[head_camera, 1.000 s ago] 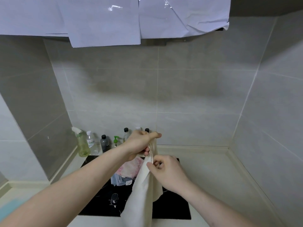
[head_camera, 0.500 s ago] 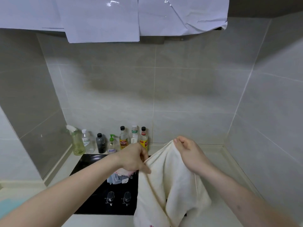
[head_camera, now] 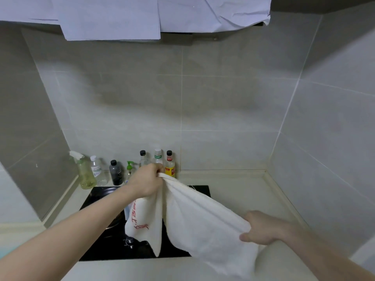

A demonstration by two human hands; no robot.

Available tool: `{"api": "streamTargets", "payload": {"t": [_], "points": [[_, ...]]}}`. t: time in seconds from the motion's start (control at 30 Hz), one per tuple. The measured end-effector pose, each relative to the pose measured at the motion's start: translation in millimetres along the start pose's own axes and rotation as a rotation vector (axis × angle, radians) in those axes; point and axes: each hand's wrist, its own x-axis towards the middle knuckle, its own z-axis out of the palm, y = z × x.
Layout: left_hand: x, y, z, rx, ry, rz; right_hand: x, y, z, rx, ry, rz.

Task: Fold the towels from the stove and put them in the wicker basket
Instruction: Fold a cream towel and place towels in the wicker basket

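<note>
Since half a second ago the right hand (head_camera: pixel 261 230) has swung toward 4 o'clock, stretching the white towel (head_camera: pixel 203 216) from the left hand (head_camera: pixel 148 181), both pinching its edge; its hanging folds could snag the stove (head_camera: pixel 198 188) knobs.

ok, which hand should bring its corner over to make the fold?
Probably the right hand: it grips the towel low and out to the side, free to swing. The left hand holds the high corner as anchor.
</note>
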Motion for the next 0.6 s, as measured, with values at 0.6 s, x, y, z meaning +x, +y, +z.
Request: {"api": "streamTargets", "payload": {"t": [0.6], "points": [[-23, 90, 33, -0.627, -0.187, 0.183, -14, -89, -80, 0.677, 0.347, -0.334]]}}
